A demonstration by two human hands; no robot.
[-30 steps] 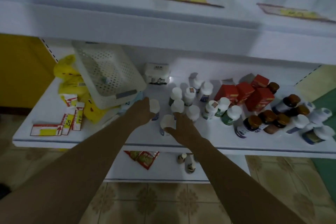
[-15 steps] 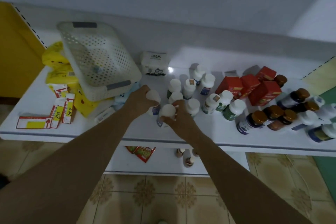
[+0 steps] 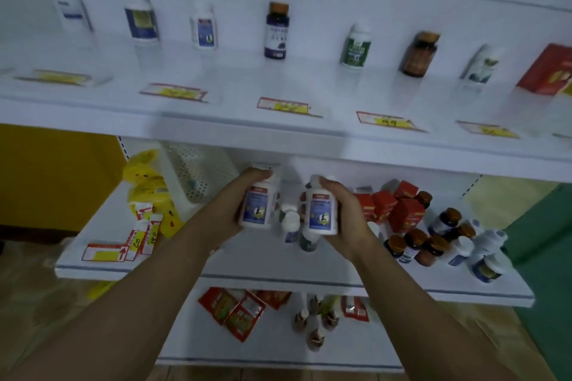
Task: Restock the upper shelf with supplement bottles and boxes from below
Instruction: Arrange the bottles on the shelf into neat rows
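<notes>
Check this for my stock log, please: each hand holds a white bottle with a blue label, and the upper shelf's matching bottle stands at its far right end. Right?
Not quite. The left hand and right hand do each hold a white bottle with a blue label, but in the head view the upper shelf's matching bottle stands left of centre; a red box fills the far right end.

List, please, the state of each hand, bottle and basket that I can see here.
left hand: closed on left white bottle, lifted
right hand: closed on right white bottle, lifted
purple bottle: upright on upper shelf, capped
red box: standing on upper shelf
white basket: tilted on middle shelf
</notes>
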